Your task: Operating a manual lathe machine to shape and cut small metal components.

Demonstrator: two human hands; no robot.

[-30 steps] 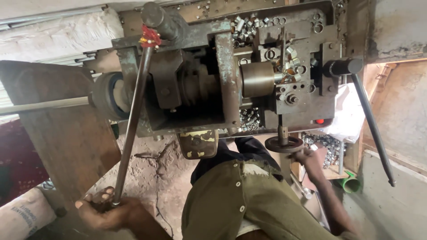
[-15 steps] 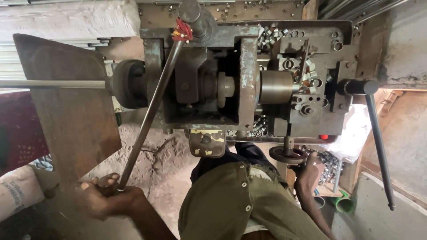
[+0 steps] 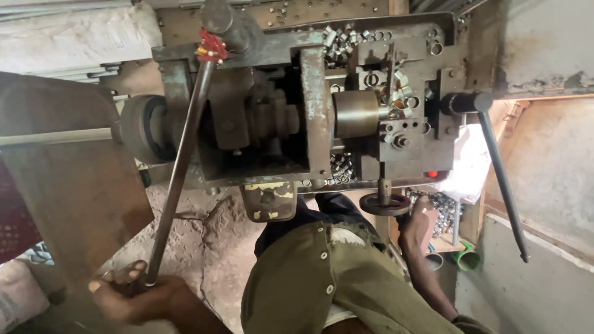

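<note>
Below me the floor (image 3: 204, 241) is cracked, packed dirt; a rough plaster wall (image 3: 544, 55) rises on my right, daylight catching it.

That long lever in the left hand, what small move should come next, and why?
Probably a short pull on the lever. The left hand already has a closed grip on its lower end, and the right hand rests by the small handwheel, so the machine looks set.

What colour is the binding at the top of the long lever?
Red, wound around the top of the long lever; the head view shows it best.
</note>
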